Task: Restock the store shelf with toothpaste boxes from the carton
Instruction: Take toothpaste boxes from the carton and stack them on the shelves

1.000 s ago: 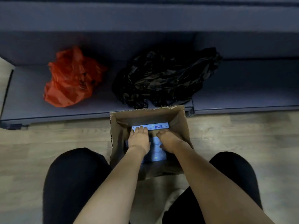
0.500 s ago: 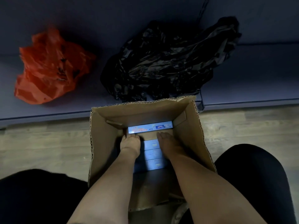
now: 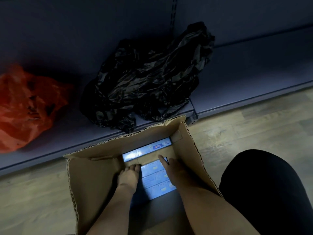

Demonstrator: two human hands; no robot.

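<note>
An open brown carton (image 3: 94,180) stands on the floor against the bottom shelf (image 3: 254,73). Inside lie blue toothpaste boxes (image 3: 156,181), three side by side, and one more toothpaste box (image 3: 147,150) across the far end. Both my hands are down in the carton. My left hand (image 3: 129,175) curls its fingers over the left ends of the three boxes. My right hand (image 3: 173,168) covers their right ends, with the index finger stretched along the farthest box's edge. The boxes' ends are hidden under my hands.
A crumpled black plastic bag (image 3: 149,78) lies on the shelf right behind the carton. A red plastic bag (image 3: 25,107) sits on the shelf at the left. My knee in black (image 3: 265,192) is at the right, over the wooden floor (image 3: 245,126).
The view has moved closer and tilted. My left hand has slid to the left ends of the boxes, and my right index finger now reaches past the farthest box.
</note>
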